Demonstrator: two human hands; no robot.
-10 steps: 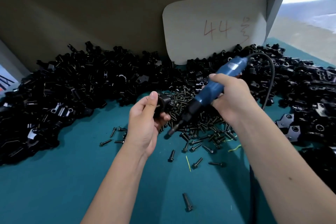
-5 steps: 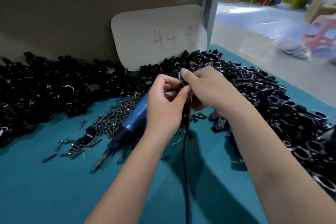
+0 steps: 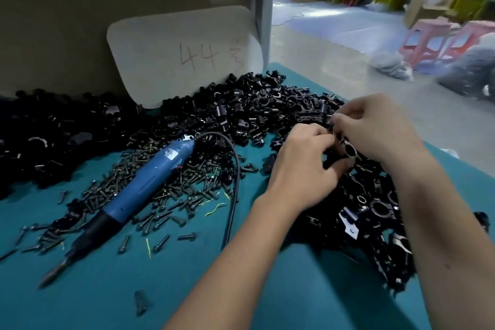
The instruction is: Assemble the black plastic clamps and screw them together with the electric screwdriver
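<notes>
The person is working both hands together over the right-hand heap of black plastic clamps [image 3: 267, 112]. The left hand [image 3: 302, 166] is curling its fingers around a black clamp piece [image 3: 348, 149], and the right hand [image 3: 380, 128] is pinching the same piece from the far side; how the halves are sitting between the fingers is hidden. The electric screwdriver [image 3: 144, 182] is lying unattended on the teal table mat [image 3: 80, 289], body resting on the loose pile of screws [image 3: 187, 177], bit pointing toward the near left corner, its black cable [image 3: 233, 187] looping back toward the left forearm.

Risks, in my judgement: the cable is running just beside the left forearm, so a reach for the tool is likely to snag it and drag screws off the mat. The driver is sitting on a bed of loose screws and may roll. The clamp halves are being held by fingertips over the heap; a slip is likely to lose them among identical parts. A screw [image 3: 140, 301] is lying alone near the front edge and could be knocked to the floor.

Against the frame half a second back: the driver is now clear of both hands and fully in sight, where it was lying partly behind the left hand, and the hands are sitting farther right, over the pile.
</notes>
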